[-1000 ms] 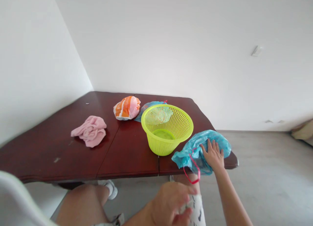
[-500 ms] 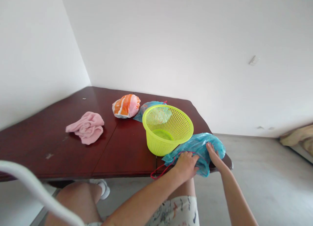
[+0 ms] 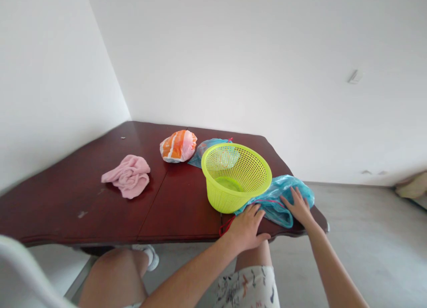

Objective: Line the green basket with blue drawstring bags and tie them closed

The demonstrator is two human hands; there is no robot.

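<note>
Looking through the head view, the only one, you have both hands on the near blue bag (image 3: 276, 192), which lies slumped at the right end of the tabletop (image 3: 180, 210), just beside the green basket (image 3: 220, 198). Your left hand (image 3: 246, 227) is spread palm down at the bag's left part, its thumb held apart by the near edge; your right hand (image 3: 300, 208) rests spread on the bulging right end. Neither looks closed around anything, though whether a fingertip pinches the plastic you cannot tell from here. Mind the red drawstring (image 3: 226, 226): its loose end lies left of your left hand, by the near edge, and could snag on a finger if the bag were pulled. Thin, slick plastic would probably slide under flat palms, so a hard push rightward could carry the bag over the corner to the floor (image 3: 353, 237). A shove leftward could nudge the basket instead, since the bag disappears under its rim from this angle; whether they touch is hidden. As for edges, the near one and the rounded right end both sit close to your hands, leaving little margin. More room lies leftward, between the basket and the pink cloth (image 3: 128, 177), while the orange-and-white bag (image 3: 177, 146) and the far blue bag (image 3: 204, 149) narrow the way behind the basket
</note>
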